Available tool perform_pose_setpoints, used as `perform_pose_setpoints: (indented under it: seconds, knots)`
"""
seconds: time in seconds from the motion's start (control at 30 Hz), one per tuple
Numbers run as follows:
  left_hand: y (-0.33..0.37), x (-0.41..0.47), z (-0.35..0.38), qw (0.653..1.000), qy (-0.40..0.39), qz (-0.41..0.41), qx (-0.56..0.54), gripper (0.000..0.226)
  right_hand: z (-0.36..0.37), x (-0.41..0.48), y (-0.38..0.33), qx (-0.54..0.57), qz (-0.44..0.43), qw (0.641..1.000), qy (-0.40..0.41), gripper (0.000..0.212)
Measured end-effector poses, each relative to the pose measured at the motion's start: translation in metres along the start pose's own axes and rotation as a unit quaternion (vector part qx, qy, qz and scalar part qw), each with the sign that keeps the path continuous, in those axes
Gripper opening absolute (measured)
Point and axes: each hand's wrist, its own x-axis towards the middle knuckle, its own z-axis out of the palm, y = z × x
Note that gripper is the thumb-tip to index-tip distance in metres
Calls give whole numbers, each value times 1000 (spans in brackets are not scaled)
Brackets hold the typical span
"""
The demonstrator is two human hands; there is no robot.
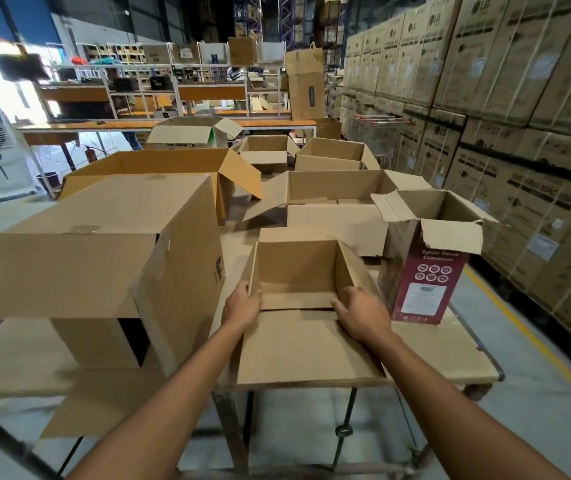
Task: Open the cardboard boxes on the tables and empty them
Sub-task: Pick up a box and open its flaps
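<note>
- The open, empty cardboard box (pixel 298 271) is gripped at its side walls by the left hand (pixel 242 306) and the right hand (pixel 362 311).
- The table (pixel 457 362) is crowded with opened boxes (pixel 329 188); warehouse cartons (pixel 519 98) are stacked alongside.

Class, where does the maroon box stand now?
In the head view, the maroon box stands upright at the table's right edge, just right of the small open box.

We log blown-out daylight far left of the fingers (pixel 343 306); dim racks (pixel 289 19) beyond, bowed edges, smeared blur lower-left.
</note>
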Motion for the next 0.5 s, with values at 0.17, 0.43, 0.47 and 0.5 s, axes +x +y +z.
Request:
perform_pose_setpoints:
  seconds: [0.17,0.43,0.47,0.5]
  knots:
    - [9,-37,-10,998,-24,57,17,44,-8,-32,-3,-2,-40,999,6,55]
    - [26,-129,-39,988,22,145,37,53,-31,-114,-18,47,-86,995,22,65]
    - [26,-145,-42,988,25,148,31,52,-34,-128,-17,57,-93,994,31,64]
    - [25,-161,-45,987,31,155,28,51,-37,-143,-17,69,-103,991,43,62]
